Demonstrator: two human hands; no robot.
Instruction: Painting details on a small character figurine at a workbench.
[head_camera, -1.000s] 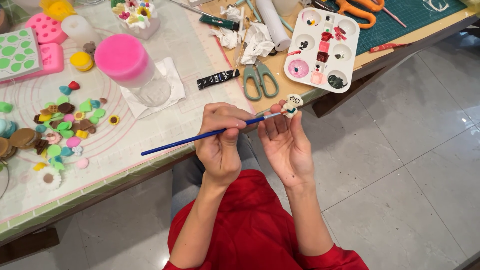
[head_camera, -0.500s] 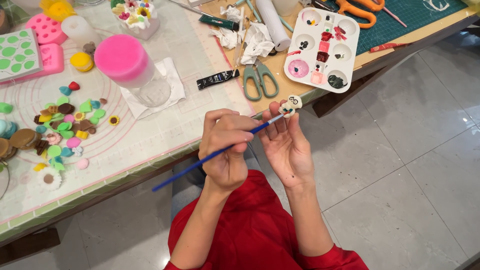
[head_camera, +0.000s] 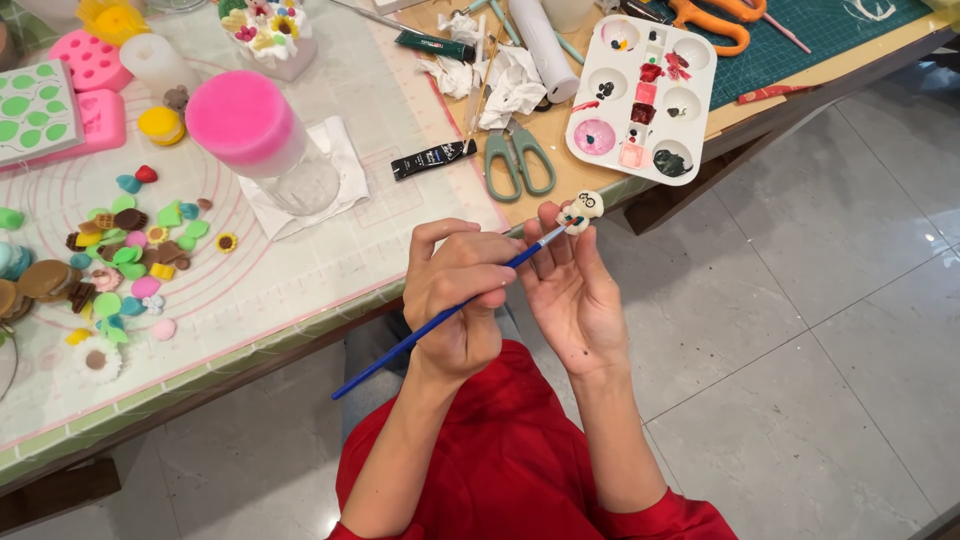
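Head view: slim blue paintbrush (head_camera: 440, 320) touches small white figurine (head_camera: 581, 211)

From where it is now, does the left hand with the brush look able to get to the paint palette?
Probably yes. The left hand holds the blue brush near the table edge, and the white palette lies just beyond the small figure in the right hand. Only the green scissors lie nearby, off to the side.

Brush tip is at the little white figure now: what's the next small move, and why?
Probably a short, light stroke. The left hand holds the blue brush with its tip on the small white figure, which the right hand pinches at its fingertips. No reload looks needed yet, though the palette is close.
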